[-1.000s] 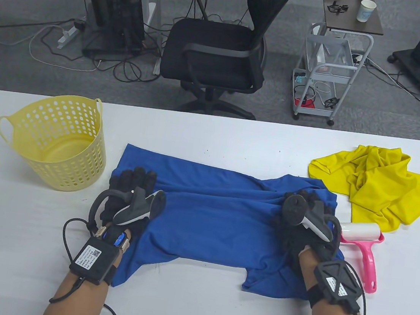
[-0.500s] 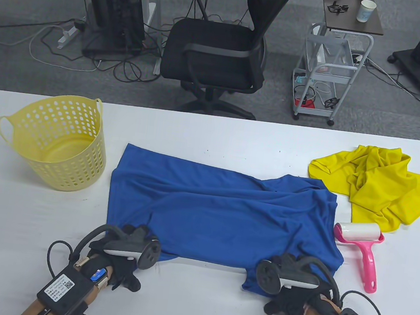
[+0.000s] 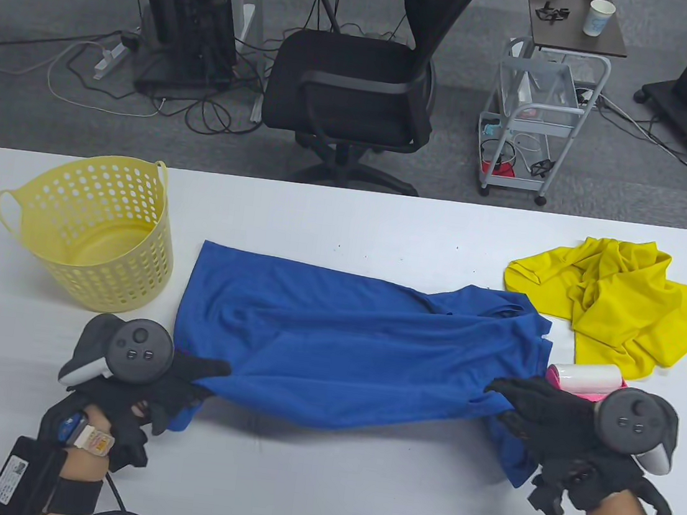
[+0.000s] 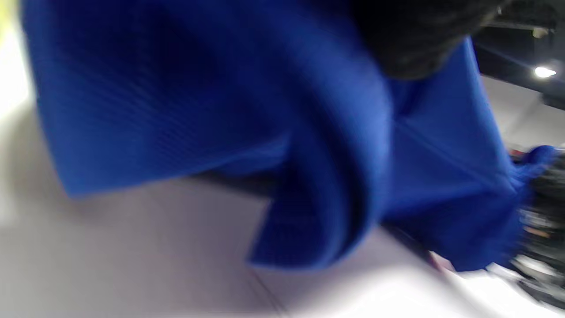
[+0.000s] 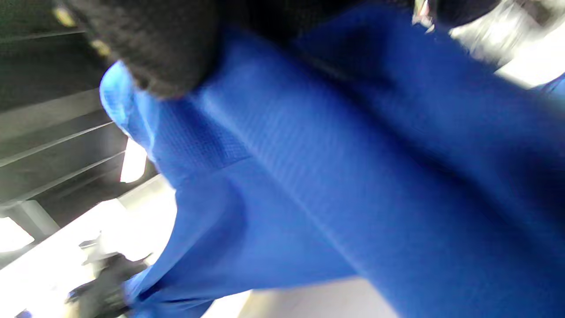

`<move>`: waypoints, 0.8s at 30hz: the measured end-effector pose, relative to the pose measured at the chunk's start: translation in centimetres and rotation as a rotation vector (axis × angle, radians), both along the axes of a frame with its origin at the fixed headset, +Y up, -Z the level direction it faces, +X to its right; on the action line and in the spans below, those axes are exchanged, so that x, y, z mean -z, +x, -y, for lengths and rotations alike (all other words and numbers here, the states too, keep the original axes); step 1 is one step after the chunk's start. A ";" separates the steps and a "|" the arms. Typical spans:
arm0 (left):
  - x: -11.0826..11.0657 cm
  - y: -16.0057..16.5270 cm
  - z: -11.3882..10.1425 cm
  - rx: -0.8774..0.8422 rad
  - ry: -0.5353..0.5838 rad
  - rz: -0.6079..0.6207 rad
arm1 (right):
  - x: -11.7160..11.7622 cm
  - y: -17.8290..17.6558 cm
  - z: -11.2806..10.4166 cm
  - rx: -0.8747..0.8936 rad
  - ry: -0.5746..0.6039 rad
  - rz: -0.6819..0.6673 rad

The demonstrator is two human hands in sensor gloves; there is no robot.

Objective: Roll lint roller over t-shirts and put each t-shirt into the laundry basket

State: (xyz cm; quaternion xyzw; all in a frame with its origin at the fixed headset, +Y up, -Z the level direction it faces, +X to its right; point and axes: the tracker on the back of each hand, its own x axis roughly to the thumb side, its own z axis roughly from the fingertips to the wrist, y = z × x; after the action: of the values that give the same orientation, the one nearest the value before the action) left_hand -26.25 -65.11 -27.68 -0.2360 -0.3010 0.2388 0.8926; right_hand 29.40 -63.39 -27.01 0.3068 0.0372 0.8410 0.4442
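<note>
The blue t-shirt (image 3: pixel 357 347) lies across the middle of the white table (image 3: pixel 315 492), and both hands hold its near edge. The left hand (image 3: pixel 159 382) is at the near left corner of the shirt, with the palm turned down and the wrist coming from the near edge of the table. Its fingers are curled and they pinch the cloth, which bunches at the fingertips. The right hand (image 3: pixel 555 421) is at the near right corner of the shirt, with its fingers stretched toward the left and closed on a fold of the fabric. The near edge of the shirt hangs between the 2 hands in a shallow curve and throws a shadow on the table. In both wrist views the blue cloth fills the picture, blurred, under the black gloved fingers (image 5: pixel 163 48).

The yellow laundry basket (image 3: pixel 128 281) stands just beside the far left corner of the blue t-shirt. The pink lint roller (image 3: pixel 585 381) lies at the right end of the shirt, partly hidden behind the right hand. A crumpled yellow t-shirt (image 3: pixel 619 304) lies to the right of the blue t-shirt, further from the person.
</note>
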 end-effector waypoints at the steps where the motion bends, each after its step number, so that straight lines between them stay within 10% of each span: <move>1: -0.5 -0.4 0.0 -0.025 0.005 -0.011 | -0.1 0.7 0.3 -0.084 -0.152 -0.099; 7: -0.4 -0.4 0.7 -0.108 -0.012 0.009 | 0.4 1.6 3.5 -0.173 -0.371 -0.010; 11: 0.4 1.8 4.1 0.130 0.037 -0.258 | 0.9 -2.0 7.0 -0.525 -0.297 0.324; 14: 0.7 4.7 8.3 0.484 0.068 -0.223 | 0.9 -5.1 10.8 -0.991 -0.501 0.208; 19: 1.8 5.1 13.3 0.869 -0.146 -0.067 | 1.3 -7.1 14.3 -1.105 -0.605 0.088; 24: 2.5 2.5 12.9 0.788 -0.158 -0.140 | 1.4 -4.4 13.9 -1.094 -0.538 0.020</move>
State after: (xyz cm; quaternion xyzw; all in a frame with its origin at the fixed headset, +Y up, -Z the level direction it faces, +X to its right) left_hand -23.77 -78.02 -30.19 -0.3841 -0.1069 -0.0836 0.9133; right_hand 24.99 -77.31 -28.42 0.1122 0.3966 0.9111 0.0101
